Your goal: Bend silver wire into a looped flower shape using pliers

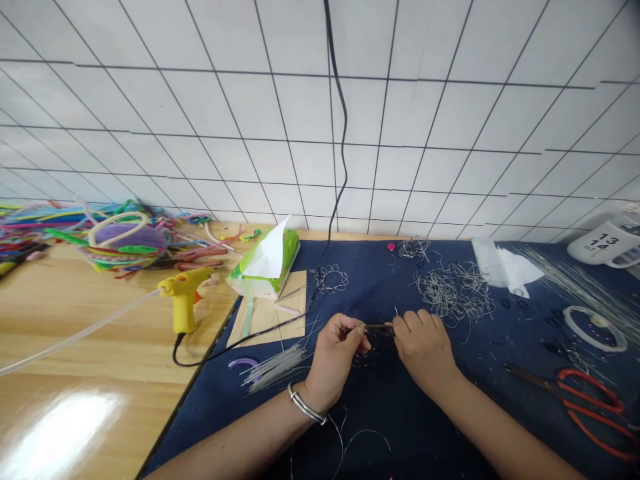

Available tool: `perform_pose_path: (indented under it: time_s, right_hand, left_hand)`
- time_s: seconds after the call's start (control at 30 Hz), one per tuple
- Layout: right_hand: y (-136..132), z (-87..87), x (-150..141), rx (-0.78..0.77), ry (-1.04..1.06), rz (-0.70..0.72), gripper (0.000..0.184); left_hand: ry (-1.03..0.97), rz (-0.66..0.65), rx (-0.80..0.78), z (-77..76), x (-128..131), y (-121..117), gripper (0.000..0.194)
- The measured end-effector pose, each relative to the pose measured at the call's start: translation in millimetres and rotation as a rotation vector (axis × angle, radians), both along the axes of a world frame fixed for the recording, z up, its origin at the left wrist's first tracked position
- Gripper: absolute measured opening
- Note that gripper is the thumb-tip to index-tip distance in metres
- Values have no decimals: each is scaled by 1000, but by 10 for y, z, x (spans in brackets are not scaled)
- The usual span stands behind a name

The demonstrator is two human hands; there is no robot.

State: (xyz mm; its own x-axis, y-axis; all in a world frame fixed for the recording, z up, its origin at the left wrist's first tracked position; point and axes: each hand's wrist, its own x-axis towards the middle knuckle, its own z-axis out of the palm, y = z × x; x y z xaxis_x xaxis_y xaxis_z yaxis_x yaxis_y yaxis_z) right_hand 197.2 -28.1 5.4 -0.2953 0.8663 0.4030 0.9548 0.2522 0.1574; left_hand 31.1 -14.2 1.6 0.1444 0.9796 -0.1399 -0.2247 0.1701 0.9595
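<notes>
My left hand [334, 357], with a silver bangle at the wrist, is closed in a pinch on a thin wire that mostly hides between the fingertips. Wrapped in a fist, my right hand [424, 350] grips dark pliers [379, 329]. The jaws point left and meet my left fingertips; the handles are covered by my palm. Below my forearms lies a loose curved wire [345, 443]. A bundle of straight wires [277, 367] rests left of my left hand. Beyond my hands sits a flower-shaped wire ring [332, 279].
Tangled wire pieces [453, 290] lie beyond my right hand, and orange-handled scissors [590, 407] to its right. At left are a yellow glue gun [184, 303], its black cord, a green tissue pack [267, 260] and colourful pipe cleaners [125, 240]. A white mug [603, 241] stands far right.
</notes>
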Motion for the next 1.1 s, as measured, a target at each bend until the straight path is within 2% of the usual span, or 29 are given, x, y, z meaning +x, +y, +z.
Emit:
perform_pose_path:
  time_s: [0.5, 1.1]
  right_hand:
    - [-1, 68, 23, 16, 16, 32, 17]
    - [-45, 115, 13, 50, -81, -14, 17]
  left_hand:
    - [-180, -58, -124, -7, -9, 13, 13]
    - [-110, -53, -29, -9, -4, -23, 10]
